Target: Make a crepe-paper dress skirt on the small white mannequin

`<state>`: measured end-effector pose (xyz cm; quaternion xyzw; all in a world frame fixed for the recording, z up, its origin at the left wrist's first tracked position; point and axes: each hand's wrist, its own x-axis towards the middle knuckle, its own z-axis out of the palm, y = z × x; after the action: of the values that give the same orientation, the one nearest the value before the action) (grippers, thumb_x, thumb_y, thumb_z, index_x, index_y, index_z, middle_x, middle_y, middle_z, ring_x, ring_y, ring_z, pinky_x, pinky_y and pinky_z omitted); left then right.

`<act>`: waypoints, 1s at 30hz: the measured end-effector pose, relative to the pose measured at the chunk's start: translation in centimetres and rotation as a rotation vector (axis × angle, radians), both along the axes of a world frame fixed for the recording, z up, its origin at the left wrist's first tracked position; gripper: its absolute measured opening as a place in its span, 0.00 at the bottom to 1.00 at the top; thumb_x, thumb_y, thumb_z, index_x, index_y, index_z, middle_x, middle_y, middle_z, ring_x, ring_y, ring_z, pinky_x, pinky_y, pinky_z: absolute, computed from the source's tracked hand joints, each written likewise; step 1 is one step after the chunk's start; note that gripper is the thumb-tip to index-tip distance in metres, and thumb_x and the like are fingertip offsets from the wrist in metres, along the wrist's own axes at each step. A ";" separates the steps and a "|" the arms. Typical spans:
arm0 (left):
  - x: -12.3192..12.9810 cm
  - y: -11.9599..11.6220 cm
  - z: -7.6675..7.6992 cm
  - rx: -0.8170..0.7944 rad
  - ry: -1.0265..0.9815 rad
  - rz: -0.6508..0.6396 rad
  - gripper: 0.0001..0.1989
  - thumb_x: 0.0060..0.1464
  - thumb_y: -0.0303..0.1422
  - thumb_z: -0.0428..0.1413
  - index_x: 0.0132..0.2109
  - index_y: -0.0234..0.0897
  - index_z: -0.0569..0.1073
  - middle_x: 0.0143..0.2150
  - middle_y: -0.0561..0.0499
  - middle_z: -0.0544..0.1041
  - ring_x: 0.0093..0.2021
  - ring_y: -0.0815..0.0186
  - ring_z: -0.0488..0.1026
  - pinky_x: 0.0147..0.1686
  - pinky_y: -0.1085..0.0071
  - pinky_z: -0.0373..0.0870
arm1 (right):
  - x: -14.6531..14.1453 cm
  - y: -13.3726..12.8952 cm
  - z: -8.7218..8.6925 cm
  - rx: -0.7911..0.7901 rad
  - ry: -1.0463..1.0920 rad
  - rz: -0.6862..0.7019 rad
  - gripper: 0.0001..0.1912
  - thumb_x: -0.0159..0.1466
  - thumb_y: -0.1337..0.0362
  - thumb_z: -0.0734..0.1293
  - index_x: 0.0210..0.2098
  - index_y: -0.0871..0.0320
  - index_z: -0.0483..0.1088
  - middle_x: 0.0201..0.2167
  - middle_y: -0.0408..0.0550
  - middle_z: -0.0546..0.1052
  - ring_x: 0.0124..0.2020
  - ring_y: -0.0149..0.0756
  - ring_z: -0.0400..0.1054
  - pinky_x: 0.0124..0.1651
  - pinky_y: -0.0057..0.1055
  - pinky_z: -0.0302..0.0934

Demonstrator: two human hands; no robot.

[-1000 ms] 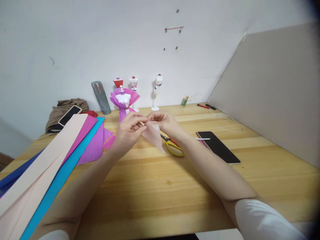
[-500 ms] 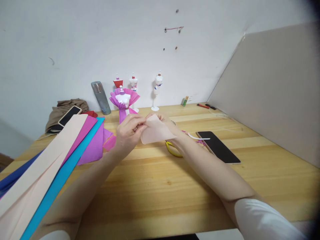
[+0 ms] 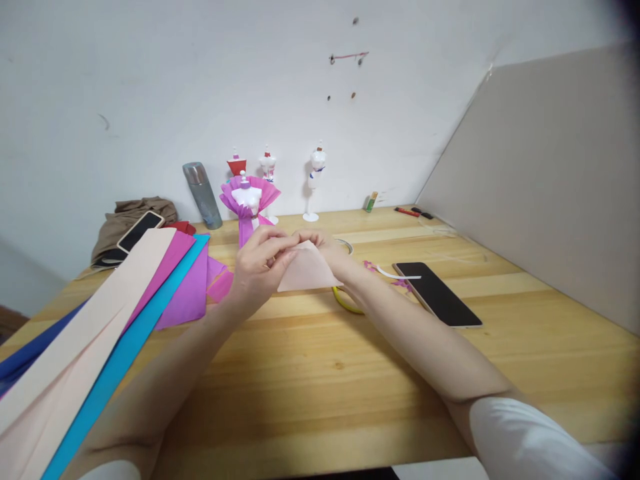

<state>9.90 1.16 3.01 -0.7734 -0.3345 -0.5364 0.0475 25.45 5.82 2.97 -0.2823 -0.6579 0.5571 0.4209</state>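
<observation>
A pale pink piece of paper hangs between my hands, its wide edge toward me. My left hand pinches its upper left part between thumb and fingers. At its top right, my right hand is closed on the paper, with most fingertips hidden behind it. Yellow-handled scissors lie partly under my right forearm. Just behind my hands stands a small white dress form wrapped in purple and pink paper.
Long paper strips in pale pink, magenta and blue spread at the left. A bottle and several small dress forms stand by the wall. A dark phone lies right, near a white strip. Brown cloth sits back left.
The pale paper has turned and narrowed at the top, its lower edge now nearly level. My right fingers have drawn in closer to my left hand.
</observation>
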 end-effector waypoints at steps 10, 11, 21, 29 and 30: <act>0.1 0.0 0.1 -0.057 -0.018 -0.039 0.07 0.60 0.27 0.55 0.34 0.39 0.76 0.39 0.49 0.80 0.41 0.65 0.76 0.40 0.68 0.73 | 0.0 0.4 -1.0 -0.172 0.120 0.066 0.16 0.42 0.60 0.78 0.24 0.59 0.71 0.20 0.37 0.72 0.21 0.25 0.62 0.27 0.25 0.57; 0.1 -0.1 0.1 -0.069 -0.034 -0.041 0.07 0.60 0.27 0.55 0.34 0.39 0.76 0.39 0.49 0.80 0.41 0.65 0.76 0.40 0.68 0.72 | 0.0 0.4 -1.0 -0.165 0.119 0.063 0.16 0.42 0.59 0.78 0.24 0.59 0.71 0.20 0.38 0.72 0.21 0.25 0.63 0.28 0.25 0.57; 0.1 0.6 0.0 -0.665 -0.473 -0.131 0.10 0.58 0.36 0.58 0.44 0.36 0.75 0.23 0.56 0.71 0.19 0.73 0.65 0.20 0.75 0.62 | 1.8 1.2 0.2 0.179 0.204 0.034 0.14 0.50 0.54 0.79 0.26 0.56 0.76 0.35 0.46 0.78 0.40 0.33 0.72 0.46 0.32 0.65; 0.3 0.9 0.0 -1.227 -0.621 -0.397 0.25 0.50 0.42 0.66 0.51 0.34 0.71 0.30 0.51 0.75 0.22 0.70 0.73 0.18 0.76 0.65 | 3.2 1.0 1.0 0.260 0.236 0.083 0.16 0.48 0.50 0.80 0.25 0.53 0.77 0.34 0.45 0.73 0.36 0.34 0.69 0.44 0.34 0.66; 0.3 0.9 0.0 -1.270 -0.611 -0.465 0.23 0.49 0.44 0.66 0.46 0.34 0.72 0.26 0.53 0.74 0.20 0.71 0.71 0.17 0.76 0.63 | 3.3 0.9 1.0 0.241 0.244 0.093 0.16 0.47 0.50 0.80 0.24 0.53 0.77 0.33 0.45 0.73 0.35 0.34 0.69 0.42 0.34 0.66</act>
<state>10.17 2.02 2.97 -0.5192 -0.4063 -0.4273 -0.6187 28.77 6.71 4.01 -0.1294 -0.6763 0.5233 0.5019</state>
